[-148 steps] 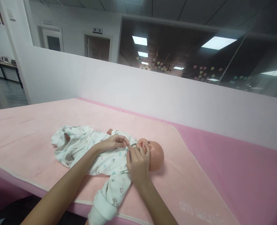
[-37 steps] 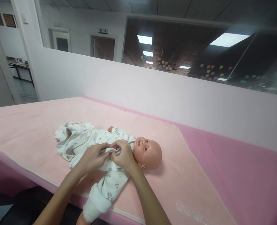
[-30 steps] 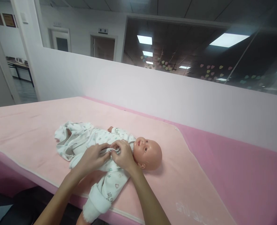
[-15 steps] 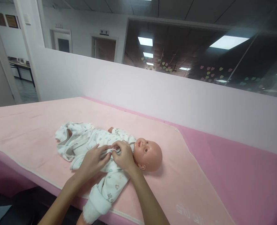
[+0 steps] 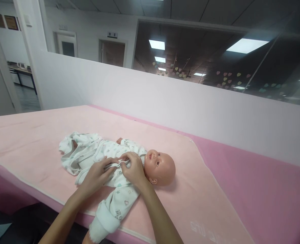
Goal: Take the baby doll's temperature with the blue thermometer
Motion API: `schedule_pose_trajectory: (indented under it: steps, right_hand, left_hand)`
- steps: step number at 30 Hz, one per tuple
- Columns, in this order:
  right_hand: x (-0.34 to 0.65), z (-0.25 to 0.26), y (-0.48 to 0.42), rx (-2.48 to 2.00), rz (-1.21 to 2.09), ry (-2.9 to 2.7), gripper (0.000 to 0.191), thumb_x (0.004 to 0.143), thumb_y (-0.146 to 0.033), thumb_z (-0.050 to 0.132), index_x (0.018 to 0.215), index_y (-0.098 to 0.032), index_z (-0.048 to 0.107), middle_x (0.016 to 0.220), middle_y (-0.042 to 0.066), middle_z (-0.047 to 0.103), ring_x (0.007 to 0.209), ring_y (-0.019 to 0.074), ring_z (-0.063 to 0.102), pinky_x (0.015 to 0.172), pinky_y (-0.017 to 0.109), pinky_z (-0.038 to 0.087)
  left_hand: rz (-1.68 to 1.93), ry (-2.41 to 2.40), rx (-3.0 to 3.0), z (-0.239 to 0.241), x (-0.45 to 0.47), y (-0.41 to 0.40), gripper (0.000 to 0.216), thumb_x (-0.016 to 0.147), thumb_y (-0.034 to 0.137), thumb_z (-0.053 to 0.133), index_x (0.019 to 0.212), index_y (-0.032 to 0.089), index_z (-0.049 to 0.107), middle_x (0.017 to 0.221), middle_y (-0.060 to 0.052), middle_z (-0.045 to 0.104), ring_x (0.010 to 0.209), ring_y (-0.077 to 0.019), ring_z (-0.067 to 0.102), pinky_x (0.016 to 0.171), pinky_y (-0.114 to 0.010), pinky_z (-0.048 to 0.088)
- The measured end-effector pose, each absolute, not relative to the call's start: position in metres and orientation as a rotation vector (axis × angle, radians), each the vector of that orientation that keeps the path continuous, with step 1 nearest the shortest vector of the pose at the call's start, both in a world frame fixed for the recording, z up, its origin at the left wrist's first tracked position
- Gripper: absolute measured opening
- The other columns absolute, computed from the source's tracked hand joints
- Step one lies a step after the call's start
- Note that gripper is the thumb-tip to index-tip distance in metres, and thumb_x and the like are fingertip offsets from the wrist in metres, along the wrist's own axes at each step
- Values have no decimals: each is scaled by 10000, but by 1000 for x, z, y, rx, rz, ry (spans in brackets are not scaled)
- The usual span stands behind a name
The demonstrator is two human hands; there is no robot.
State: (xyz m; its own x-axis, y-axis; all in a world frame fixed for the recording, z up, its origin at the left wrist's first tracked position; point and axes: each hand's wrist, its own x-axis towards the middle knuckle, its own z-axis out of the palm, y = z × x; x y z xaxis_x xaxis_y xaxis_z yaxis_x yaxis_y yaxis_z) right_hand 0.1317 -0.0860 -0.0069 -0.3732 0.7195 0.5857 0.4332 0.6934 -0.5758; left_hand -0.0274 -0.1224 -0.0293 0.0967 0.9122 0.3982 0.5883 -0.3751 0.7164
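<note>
A baby doll (image 5: 161,167) lies on its back with its bald head to the right. It wears a white printed romper (image 5: 123,200); one sleeve, with its cuff folded back, reaches over the table's near edge. Over the doll's chest, my left hand (image 5: 98,173) pinches the edge of the romper's front. My right hand (image 5: 133,167) grips the same edge closer to the neck, its fingertips almost meeting the left ones. Whether a fastener sits between the fingers cannot be made out. The romper's legs lie loose and rumpled at the left.
Under the doll a pale pink mat (image 5: 195,196) covers a darker pink padded table (image 5: 272,173). A low white wall (image 5: 165,98) rises behind it, with a window above. At the far left a doorway shows a desk (image 5: 21,71).
My left hand has shifted slightly left and down along the romper's edge. The right hand and the doll stay nearly where they were.
</note>
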Motion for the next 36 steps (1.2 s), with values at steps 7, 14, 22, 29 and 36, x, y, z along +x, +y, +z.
schedule_pose_trajectory:
  steps: [7,14,22,29,36]
  right_hand:
    - [129,-9,-86,-862,367,-2002,147,695,-76,496,731,-208,550,767,0,608,801,163,547,763,287,407]
    - [129,-8,-88,-849,343,-2000,141,707,-80,488,729,-206,548,770,-1,616,797,158,547,767,282,398]
    - [130,-10,-87,-843,298,-2028,169,677,-68,483,742,-205,558,779,2,616,797,163,545,769,284,398]
    - [130,-10,-87,-857,287,-2035,139,728,-94,482,751,-208,557,789,-4,627,800,154,543,769,279,392]
    - [131,-4,-94,-842,232,-2116,180,710,-170,540,884,-212,551,882,9,609,853,174,525,794,299,383]
  left_hand:
    - [1212,1456,1942,-27,-29,-123,334,778,383,478,956,173,668,649,-18,666,704,-213,607,825,-377,456]
    - [1232,1486,1885,-22,-31,-127,353,760,397,470,922,192,707,678,-29,694,672,-223,617,691,-345,499]
    - [1215,1441,1982,-30,-30,-124,412,787,447,493,1072,185,633,834,-59,696,845,-256,615,862,-396,446]
    - [1215,1415,1992,-35,-29,-122,380,832,431,447,1091,196,594,747,-28,663,752,-213,597,757,-340,461]
    - [1197,1408,1993,-26,-28,-124,346,855,427,390,1026,199,586,846,-35,648,769,-201,584,646,-272,449]
